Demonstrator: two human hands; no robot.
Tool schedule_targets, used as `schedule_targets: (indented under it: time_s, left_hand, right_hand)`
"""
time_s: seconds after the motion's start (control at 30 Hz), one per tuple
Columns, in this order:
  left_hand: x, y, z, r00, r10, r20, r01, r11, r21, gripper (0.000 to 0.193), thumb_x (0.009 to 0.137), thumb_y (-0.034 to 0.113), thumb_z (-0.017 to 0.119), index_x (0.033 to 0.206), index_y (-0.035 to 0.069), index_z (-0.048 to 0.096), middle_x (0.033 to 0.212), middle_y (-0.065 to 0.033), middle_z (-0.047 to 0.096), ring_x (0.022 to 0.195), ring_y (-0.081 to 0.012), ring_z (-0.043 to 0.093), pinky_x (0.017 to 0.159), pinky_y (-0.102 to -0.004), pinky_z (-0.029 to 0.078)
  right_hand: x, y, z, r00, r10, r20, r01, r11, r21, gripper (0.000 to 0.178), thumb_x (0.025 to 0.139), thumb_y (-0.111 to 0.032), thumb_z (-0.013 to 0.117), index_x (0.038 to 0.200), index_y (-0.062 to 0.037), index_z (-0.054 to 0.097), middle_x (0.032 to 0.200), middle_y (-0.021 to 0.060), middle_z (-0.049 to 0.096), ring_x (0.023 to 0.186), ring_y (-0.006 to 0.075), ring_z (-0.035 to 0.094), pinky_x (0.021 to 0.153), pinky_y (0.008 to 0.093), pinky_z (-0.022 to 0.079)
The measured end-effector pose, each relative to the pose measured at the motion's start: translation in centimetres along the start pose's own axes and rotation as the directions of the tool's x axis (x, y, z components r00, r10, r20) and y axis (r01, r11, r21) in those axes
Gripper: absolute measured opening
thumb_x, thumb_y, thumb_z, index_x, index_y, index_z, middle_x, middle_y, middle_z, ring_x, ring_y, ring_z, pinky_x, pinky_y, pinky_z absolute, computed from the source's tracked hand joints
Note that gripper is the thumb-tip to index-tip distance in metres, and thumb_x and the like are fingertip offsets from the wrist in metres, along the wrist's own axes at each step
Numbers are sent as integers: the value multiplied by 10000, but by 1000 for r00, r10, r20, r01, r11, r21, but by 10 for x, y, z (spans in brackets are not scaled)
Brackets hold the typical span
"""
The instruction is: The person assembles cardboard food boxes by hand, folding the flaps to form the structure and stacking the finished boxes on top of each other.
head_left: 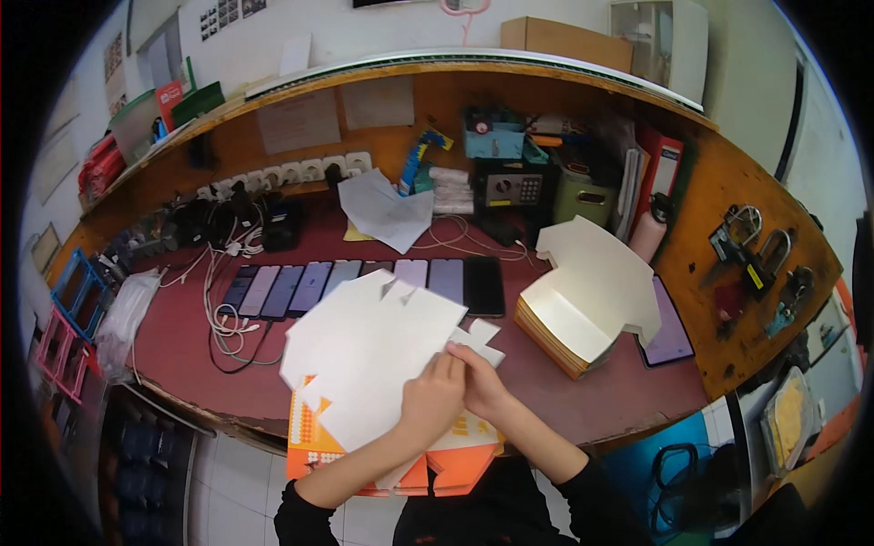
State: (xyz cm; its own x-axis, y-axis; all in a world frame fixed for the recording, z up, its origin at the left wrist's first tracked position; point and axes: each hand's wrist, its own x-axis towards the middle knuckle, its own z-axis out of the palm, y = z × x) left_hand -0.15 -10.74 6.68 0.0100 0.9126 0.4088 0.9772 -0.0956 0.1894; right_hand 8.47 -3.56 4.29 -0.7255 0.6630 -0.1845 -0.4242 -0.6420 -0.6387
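Looks like an office or phone-service workstation. Shows this in a row of smartphones [446, 280] across the middle of the frame, a bank of power sockets [310, 170] and tangled white cables [238, 247] at upper left, a keypad safe [514, 188] and red lever-arch binder [666, 162] at upper right, and padlocks [726, 247] on the right-hand wooden panel [728, 182].

Before the 9 thin rectangular phones [340, 275] is the flat white cardboard sheet [378, 350], left of the open white cardboard box [551, 338] on the maroon table [619, 396].

Maroon desk [546, 389], phones [446, 280], open carton [572, 314], cables [244, 240]
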Motion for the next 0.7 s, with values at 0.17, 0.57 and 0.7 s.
schedule_targets:
  time_s: [0.17,0.57,0.7]
  left_hand:
    - [34,-14,-82,951,110,-288,-269,749,-606,620,803,217,577,1332,-3,340,1382,-154,343,1172,-308,475,865,-422,475]
    - [83,-25,-126,809,-336,-483,-568,-230,-790,336,888,267,547,1083,-5,518,914,-71,613,799,-143,608,711,-265,503]
    - [89,9,-102,812,-323,-486,-559,-192,-807,378,847,264,616,1109,16,503,969,-47,590,868,-145,596,764,-283,499]
  right_hand:
    - [-29,-62,63,822,-537,189,567,750,-340,368,897,-170,507,1216,7,456,1144,104,533,1011,173,534,881,251,406]
    - [-38,-84,92,149,-465,873,972,-95,-216,566,802,-202,614,1315,-97,398,1308,295,374,1153,381,478,882,388,459]
    - [-2,-88,92,-350,-637,687,889,-458,28,680,802,-605,487,1261,-109,422,1395,303,77,1149,528,396,896,506,439]
